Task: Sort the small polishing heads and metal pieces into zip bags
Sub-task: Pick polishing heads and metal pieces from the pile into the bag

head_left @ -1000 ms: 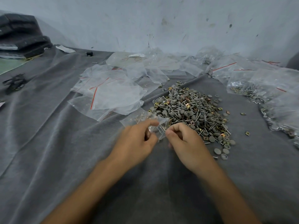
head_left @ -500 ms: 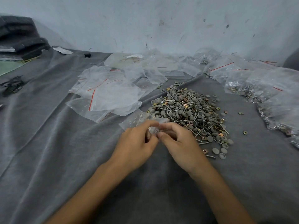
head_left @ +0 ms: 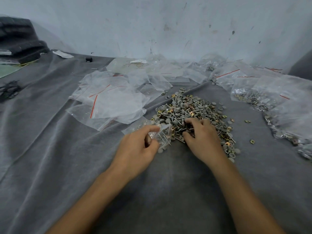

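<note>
Progress check: I'd call it early-to-mid, lots to go. Left hand (head_left: 135, 149) pinches a small zip bag (head_left: 163, 134) near its mouth btw thumb and fingers (head_left: 149, 130). The bag sits right at the near-left edge of the pile (head_left: 190, 107), touching it. A few pin-shanked bits show thru the plastic, so it's partly loaded, not sealed afaict.

Right hand (head_left: 203, 138) is down on the pile, its fingers bent and a bit spread, thumb apart from them, kinda clawing into the parts. Can't tell if anything's actually pinched under there.

Done so far: a run of filled bags (head_left: 270, 100) along the right side of the grey cloth surface (head_left: 50, 149), w/ metal pieces visible inside.

Left: the main pile is big, grey polishing heads, pins and brassy clips all mixed together, plus a few strays (head_left: 252, 141) lying apart to its right. Plenty of empty bags (head_left: 114, 102) w/ red zip strips are heaped just left of and behind the pile, so no shortage there. Guessing most of the sorting is ahead.
</note>
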Demonstrator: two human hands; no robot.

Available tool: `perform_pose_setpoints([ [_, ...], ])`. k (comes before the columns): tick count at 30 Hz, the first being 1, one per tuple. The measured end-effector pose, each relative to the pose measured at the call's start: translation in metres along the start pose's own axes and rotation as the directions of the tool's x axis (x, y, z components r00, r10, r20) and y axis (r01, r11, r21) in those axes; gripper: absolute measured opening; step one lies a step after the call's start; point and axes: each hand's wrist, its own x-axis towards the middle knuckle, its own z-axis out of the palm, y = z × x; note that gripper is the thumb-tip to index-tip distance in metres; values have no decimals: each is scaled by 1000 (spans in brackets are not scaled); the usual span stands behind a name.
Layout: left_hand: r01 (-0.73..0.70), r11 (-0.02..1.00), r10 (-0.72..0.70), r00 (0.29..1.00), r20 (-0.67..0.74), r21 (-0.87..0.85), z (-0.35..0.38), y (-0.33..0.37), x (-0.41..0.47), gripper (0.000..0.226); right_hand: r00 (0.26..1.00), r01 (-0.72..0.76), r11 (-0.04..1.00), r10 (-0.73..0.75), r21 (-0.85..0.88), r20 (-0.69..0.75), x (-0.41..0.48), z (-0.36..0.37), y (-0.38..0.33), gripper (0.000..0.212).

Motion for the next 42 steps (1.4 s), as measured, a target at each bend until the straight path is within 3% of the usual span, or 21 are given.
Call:
perform_pose_setpoints([
  [5, 4, 1000, -4, 1000, -5, 1, -1, 0, 0, 31, 1000, 14, 997, -15, -70, -19, 2, 3, -2, 51],
  [11, 5, 1000, -5, 1000, 0, -11, -3, 1, -1, 30, 999, 44, 996, -42, -80, 25, -4, -2, -2, 20],
  [24, -15, 1000, 15, 1000, 16, 14, -3, 2, -1, 32, 996, 39, 993, -30, -108, 85, -22, -11, 3, 19],
  [30, -13, 1000, 13, 1000, 19, 7, -1, -1, 0, 31, 996, 82, 997, -82, -12, 33, -25, -16, 4, 8],
  [35, -21, 1000, 21, 999, 27, 4, 0, -1, 0, 31, 993, 84, 995, -79, 52, -86, -27, -18, 10, 12],
  [42, -23, 1000, 23, 999, 37, 13, 0, -1, 0, 31, 997, 30, 978, -14, 206, -77, -29, -20, 10, 24],
])
